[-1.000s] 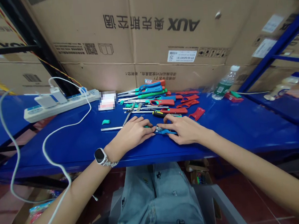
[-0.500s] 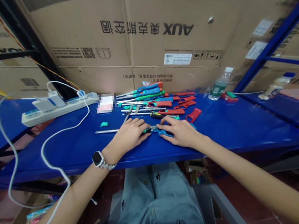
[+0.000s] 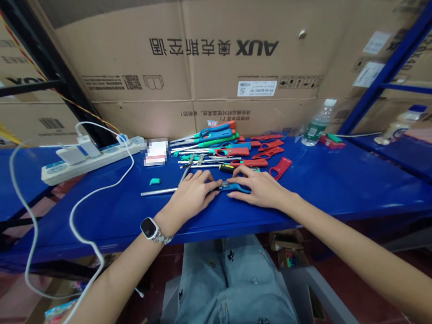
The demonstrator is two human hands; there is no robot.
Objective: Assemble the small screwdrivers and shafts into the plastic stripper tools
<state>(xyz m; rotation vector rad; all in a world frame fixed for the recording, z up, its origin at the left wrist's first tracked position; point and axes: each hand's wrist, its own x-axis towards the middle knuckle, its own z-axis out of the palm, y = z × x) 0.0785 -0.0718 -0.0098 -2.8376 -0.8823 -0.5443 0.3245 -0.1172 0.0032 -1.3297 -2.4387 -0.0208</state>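
Observation:
A blue-handled long-nosed lighter (image 3: 238,186) lies across the blue table in front of me, its metal tube (image 3: 158,192) pointing left. Its handle appears to be opened, with small inner parts showing between my hands. My left hand (image 3: 195,190) has thumb and fingertips closed on the lighter where the tube meets the handle. The fingers of my right hand (image 3: 260,186) curl over the blue handle and hold it. Just behind my hands lies a screwdriver with a black and yellow handle (image 3: 227,168). A small green cap (image 3: 154,181) rests above the tube.
Several lighters (image 3: 217,135) are piled behind my hands, with red handle shells (image 3: 281,168) to their right. A white power strip (image 3: 102,157) with cables stands at left. A water bottle (image 3: 316,125) stands at back right, before a large cardboard box (image 3: 208,77).
The view has shifted slightly. My hands keep their hold on the lighter, with the left fingers now a little further right, covering more of its inner parts.

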